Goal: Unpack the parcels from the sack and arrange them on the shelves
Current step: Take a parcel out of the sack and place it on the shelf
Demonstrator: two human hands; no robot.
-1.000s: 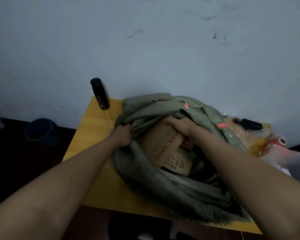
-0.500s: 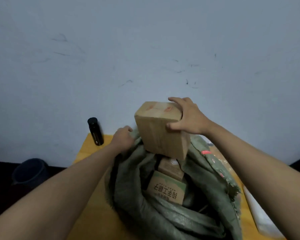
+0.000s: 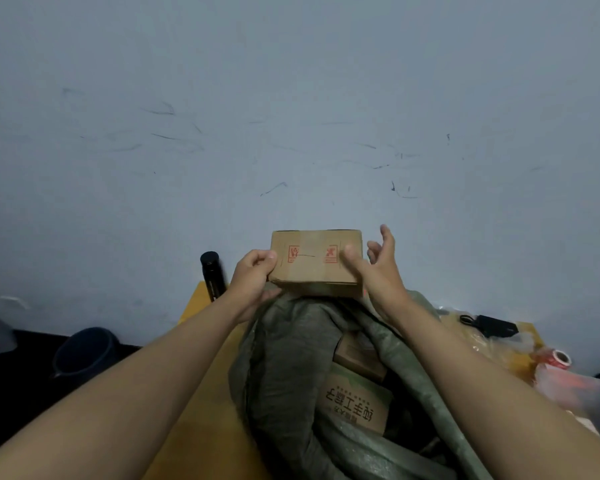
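The sack (image 3: 291, 368) lies open on the yellow table (image 3: 201, 393), with two boxes (image 3: 355, 401) inside. Above its mouth, the left hand (image 3: 253, 277) grips the parcel (image 3: 314, 263) by its left end. The right hand (image 3: 376, 265) is spread open, thumb against the parcel's right side.

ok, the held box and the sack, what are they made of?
Box: looks like brown corrugated cardboard, matte, red handling marks printed on it, clear tape across the top. Sack: probably woven plastic, dull grey-green; it folds in soft creases.
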